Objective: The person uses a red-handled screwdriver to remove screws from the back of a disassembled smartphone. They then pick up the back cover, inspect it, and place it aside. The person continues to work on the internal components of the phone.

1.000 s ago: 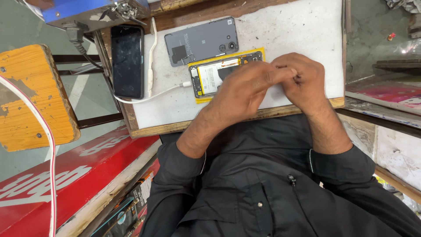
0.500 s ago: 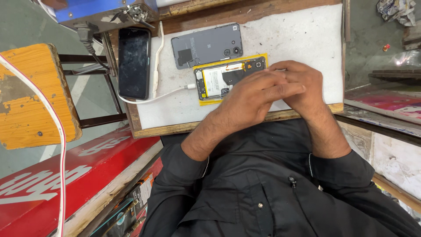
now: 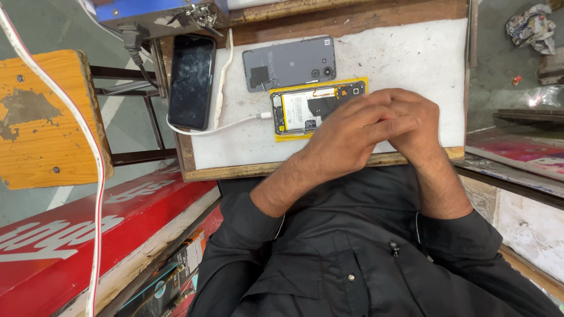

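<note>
My left hand (image 3: 346, 132) and my right hand (image 3: 414, 120) are pressed together, fingers curled and interlocked, at the near edge of a white work surface (image 3: 405, 53). They rest on the right end of an opened phone (image 3: 299, 108), which lies in a yellow frame with its battery and boards exposed. I see nothing held in either hand. A white cable (image 3: 220, 126) is plugged into the opened phone's left end. Just beyond it lies a grey back cover (image 3: 288, 63). A black phone (image 3: 191, 81) lies screen up at the left edge.
A blue box (image 3: 153, 9) with a plug sits at the far left corner. An orange wooden stool (image 3: 41, 117) stands to the left, and a red printed board (image 3: 70, 235) leans below it. Crumpled paper (image 3: 531, 26) lies on the floor to the right.
My hands stay locked together over the opened phone, shifted slightly towards its right end. The view has drifted, so the table sits a little differently in frame.
</note>
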